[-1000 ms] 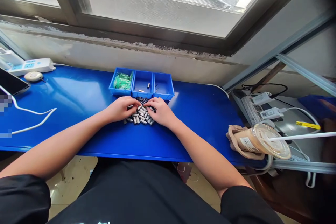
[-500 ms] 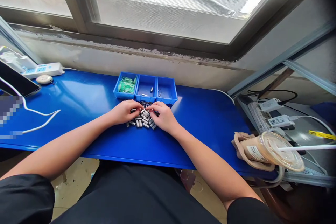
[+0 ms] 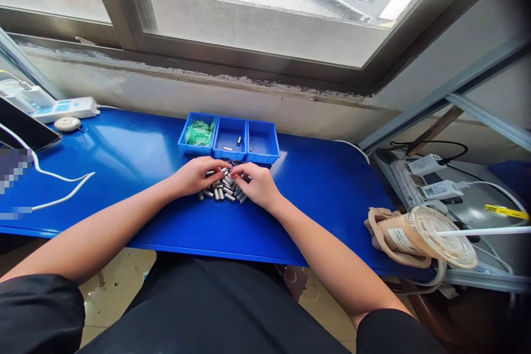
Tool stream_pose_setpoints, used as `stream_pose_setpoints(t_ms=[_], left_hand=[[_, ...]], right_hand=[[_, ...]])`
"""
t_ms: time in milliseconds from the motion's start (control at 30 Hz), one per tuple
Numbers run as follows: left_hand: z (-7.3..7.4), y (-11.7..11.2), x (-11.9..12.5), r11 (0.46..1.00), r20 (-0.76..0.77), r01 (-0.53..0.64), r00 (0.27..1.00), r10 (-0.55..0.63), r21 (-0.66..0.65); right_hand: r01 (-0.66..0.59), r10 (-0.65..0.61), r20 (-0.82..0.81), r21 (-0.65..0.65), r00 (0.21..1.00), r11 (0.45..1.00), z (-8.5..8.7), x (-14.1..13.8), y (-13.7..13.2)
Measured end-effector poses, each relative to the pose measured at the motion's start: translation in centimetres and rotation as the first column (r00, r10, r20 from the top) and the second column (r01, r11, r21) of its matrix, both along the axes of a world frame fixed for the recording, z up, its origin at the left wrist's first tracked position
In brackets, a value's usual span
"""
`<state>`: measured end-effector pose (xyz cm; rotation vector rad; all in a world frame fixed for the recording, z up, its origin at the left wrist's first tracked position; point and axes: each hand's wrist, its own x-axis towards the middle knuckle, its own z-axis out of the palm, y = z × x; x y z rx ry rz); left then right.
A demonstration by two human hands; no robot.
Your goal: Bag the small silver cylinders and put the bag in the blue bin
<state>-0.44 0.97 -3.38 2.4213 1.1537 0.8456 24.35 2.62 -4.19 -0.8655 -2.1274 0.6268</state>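
Observation:
My left hand (image 3: 198,176) and my right hand (image 3: 260,183) meet over a pile of small silver-grey metal pieces (image 3: 219,193) on the blue table. Fingertips of both hands are bent in a pinch close together; whatever they hold is too small and too covered to name. Thin dark parts (image 3: 238,163) lie just behind the fingers, partly hidden by them. Beyond stand three joined blue bins. Green thin pieces (image 3: 199,134) fill the left bin (image 3: 194,150). A couple of small pieces lie in the middle bin (image 3: 227,155), and a thin dark one in the right bin (image 3: 265,158).
A drink cup (image 3: 400,235) with a straw leans in a cardboard holder (image 3: 375,227) at the table's right edge. Chargers and cables (image 3: 442,189) sit beyond it. To the left are a power strip (image 3: 68,108), a white cable (image 3: 62,178) and a dark screen (image 3: 27,121).
My right fingertips have shifted slightly to the left, nearer my left fingers. Both hands stay over the pile, and the camera view has moved a little.

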Motion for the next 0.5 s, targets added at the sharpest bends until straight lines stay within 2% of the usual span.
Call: stream_pose_setpoints(t_ms=[200, 300, 400, 500], left_hand=[[-0.4, 0.2, 0.2, 1.000, 0.010, 0.007, 1.000, -0.007, 0.028], [-0.5, 0.1, 0.3, 0.999, 0.021, -0.014, 1.000, 0.013, 0.036], [-0.7, 0.2, 0.4, 0.999, 0.031, -0.040, 0.999, 0.039, 0.033], [-0.9, 0.2, 0.5, 0.999, 0.035, -0.047, 0.998, 0.046, 0.018]], right_hand=[[-0.031, 0.031, -0.003, 0.008, 1.000, 0.999, 0.0, -0.2, -0.5], [0.005, -0.004, -0.029, 0.055, 1.000, 0.998, 1.0, -0.4, -0.3], [0.073, -0.067, -0.045, 0.150, 0.997, 0.986, 4.3, 0.2, -0.3], [0.046, -0.041, -0.030, 0.184, 0.999, 0.982, 9.3, 3.2, -1.4]])
